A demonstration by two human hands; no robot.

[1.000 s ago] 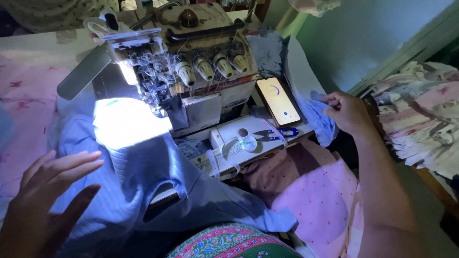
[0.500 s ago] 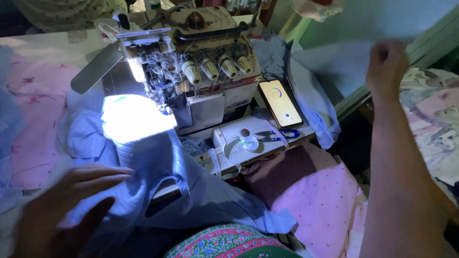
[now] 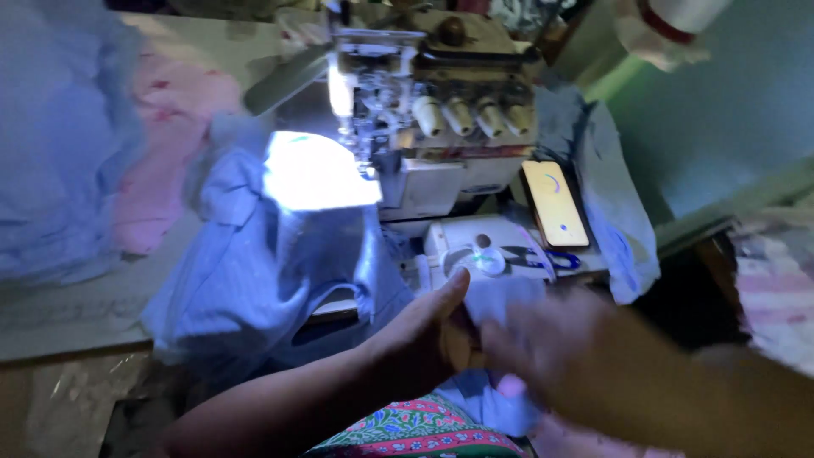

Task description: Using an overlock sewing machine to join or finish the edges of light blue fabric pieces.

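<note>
Both hands have come together: left hand [image 3: 424, 335] and blurred right hand [image 3: 543, 348] hold pale blue fabric [image 3: 500, 309] before the overlock machine [image 3: 424, 110]; nothing under its needle yet.

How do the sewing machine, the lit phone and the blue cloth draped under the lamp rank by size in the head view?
1. blue cloth, largest
2. sewing machine, smaller than the cloth, though it sits farther from the camera, so this is less sure
3. lit phone, clearly smallest
</note>
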